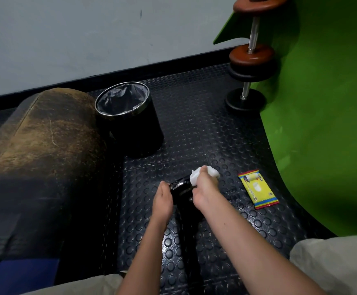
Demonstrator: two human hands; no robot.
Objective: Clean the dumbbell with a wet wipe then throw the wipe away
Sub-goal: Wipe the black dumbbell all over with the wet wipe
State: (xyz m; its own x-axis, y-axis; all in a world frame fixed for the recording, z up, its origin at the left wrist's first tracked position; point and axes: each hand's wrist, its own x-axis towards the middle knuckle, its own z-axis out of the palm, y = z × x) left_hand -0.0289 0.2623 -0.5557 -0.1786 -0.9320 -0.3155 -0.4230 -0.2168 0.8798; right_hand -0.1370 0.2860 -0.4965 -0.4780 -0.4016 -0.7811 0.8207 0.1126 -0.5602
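Right hand [205, 188] is pinching the wet wipe [196, 174] against the dumbbell [181, 189]; left hand [162, 199] is lying flat on its plate edge. Studded floor [194, 128] lies open toward the bin [128, 118].

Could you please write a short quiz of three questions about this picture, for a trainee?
1. True or false: the right hand holds the white wipe against the black dumbbell.
2. Where does the wipe packet lie? A) in the bin B) on the floor, right of the hands C) on the bench
3. Fill in: the lined bin stands beside the worn ____ bench.

Key: 1 true; 2 B; 3 brown. The left hand steadies the dumbbell.
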